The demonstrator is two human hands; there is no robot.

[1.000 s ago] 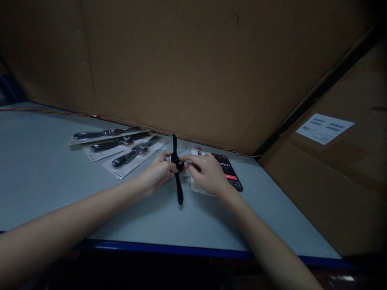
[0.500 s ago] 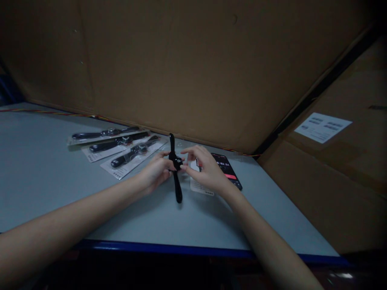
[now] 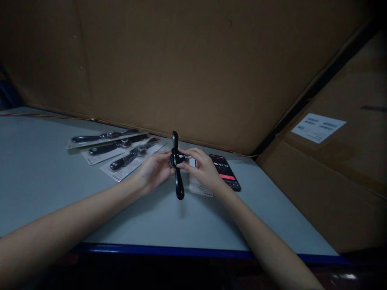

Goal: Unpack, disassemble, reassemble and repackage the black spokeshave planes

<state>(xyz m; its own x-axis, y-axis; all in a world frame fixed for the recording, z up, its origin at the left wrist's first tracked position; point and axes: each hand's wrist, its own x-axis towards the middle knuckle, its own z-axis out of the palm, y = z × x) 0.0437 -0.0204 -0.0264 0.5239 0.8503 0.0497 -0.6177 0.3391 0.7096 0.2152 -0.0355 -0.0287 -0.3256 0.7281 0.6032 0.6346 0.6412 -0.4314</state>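
Observation:
A black smartwatch [image 3: 176, 161] with its strap spread out stands upright above the table, its case at my fingertips. My left hand [image 3: 154, 171] grips the case from the left side. From the right, my right hand [image 3: 201, 169] pinches the case with its fingertips. Beneath my right hand lies a white card [image 3: 198, 187], partly hidden. Left of my hands, several black watches in clear packs sit on white backing cards [image 3: 131, 157], overlapping one another in a row.
A black phone [image 3: 225, 172] lies on the pale grey table [image 3: 45, 181], its screen showing a running timer. A blue table edge [image 3: 169, 250] runs along the front. Cardboard sheets [image 3: 181, 72] stand behind the table, with a large labelled carton [image 3: 332, 181] at right.
My right fingertips have closed in onto the watch case from a slightly looser position. The view has tilted slightly, and the phone timer has advanced by a second.

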